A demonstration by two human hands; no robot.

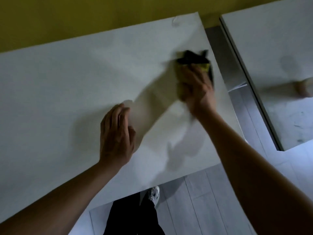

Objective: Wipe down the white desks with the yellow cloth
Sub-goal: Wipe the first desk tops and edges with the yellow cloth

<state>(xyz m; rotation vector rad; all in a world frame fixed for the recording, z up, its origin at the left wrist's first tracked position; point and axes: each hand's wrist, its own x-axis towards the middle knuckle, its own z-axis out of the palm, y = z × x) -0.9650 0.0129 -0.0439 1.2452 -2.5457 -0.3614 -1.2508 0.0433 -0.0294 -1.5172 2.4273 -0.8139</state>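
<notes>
A large white desk (67,92) fills most of the head view. Near its right edge my right hand (196,89) presses down on the yellow cloth (205,66), which shows a dark side bunched beyond my fingers; the hand and cloth are motion-blurred. My left hand (116,133) rests flat on the desk near the middle, fingers together, holding nothing. A second white desk (271,39) stands to the right across a narrow gap.
A yellow wall (84,19) runs behind the desks. Grey plank floor (194,204) shows below the front edge, with my dark trouser leg and a white shoe (155,195). A pale smudge (176,21) marks the far desk corner.
</notes>
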